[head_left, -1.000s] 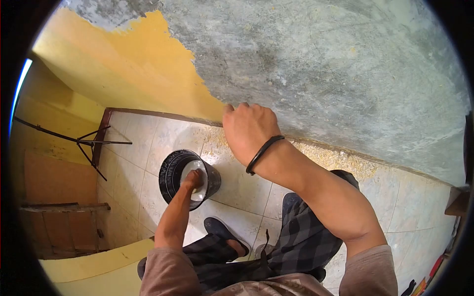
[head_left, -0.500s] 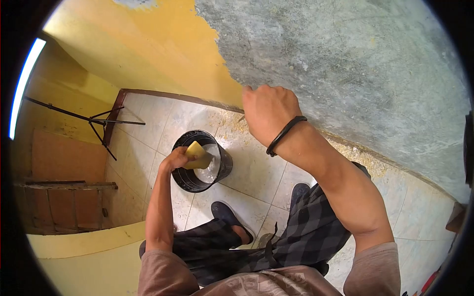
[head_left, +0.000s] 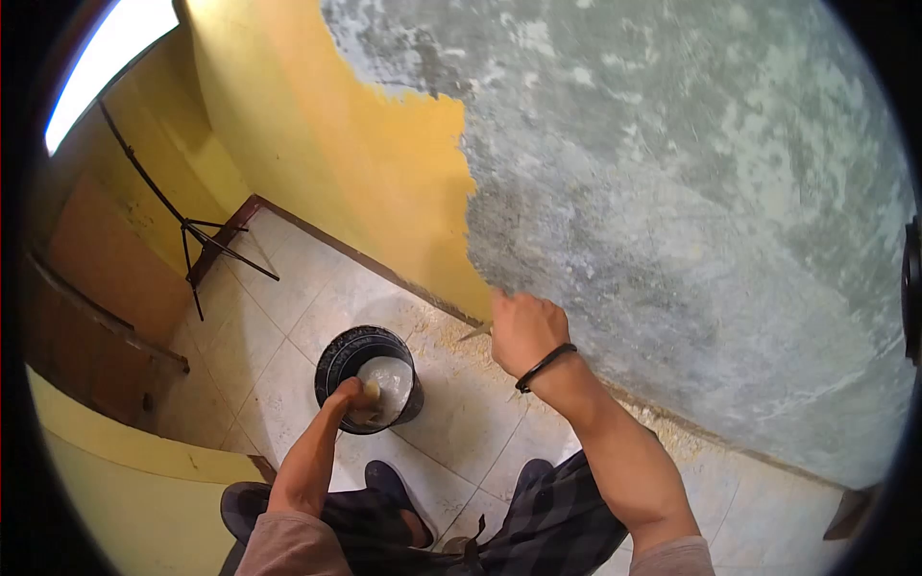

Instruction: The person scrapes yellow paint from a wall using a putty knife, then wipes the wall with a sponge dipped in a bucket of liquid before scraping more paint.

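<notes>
Inside a black bucket [head_left: 329,353] holding whitish liquid, my left hand [head_left: 351,396] is closed on a yellow sponge [head_left: 372,389]. Only a small part of the sponge shows beside my fingers. My right hand [head_left: 528,331], a black band at its wrist, is closed close to the wall, near the lower end of the yellow paint edge. From its left side pokes the thin blade of a scraper [head_left: 474,333]; the handle is hidden in my fist. The wall has yellow paint [head_left: 384,182] on the left and bare grey plaster [head_left: 653,192] on the right.
Paint flakes [head_left: 447,338] lie on the tiled floor [head_left: 480,422] along the wall's base. A black tripod stand [head_left: 189,226] stands at the far left, near the corner. A low yellow ledge [head_left: 144,451] is at lower left. My feet are behind the bucket.
My left hand has lowered the sponge deeper into the bucket. The view has turned and shows more wall; my right hand appears lower in it, still closed beside the wall.
</notes>
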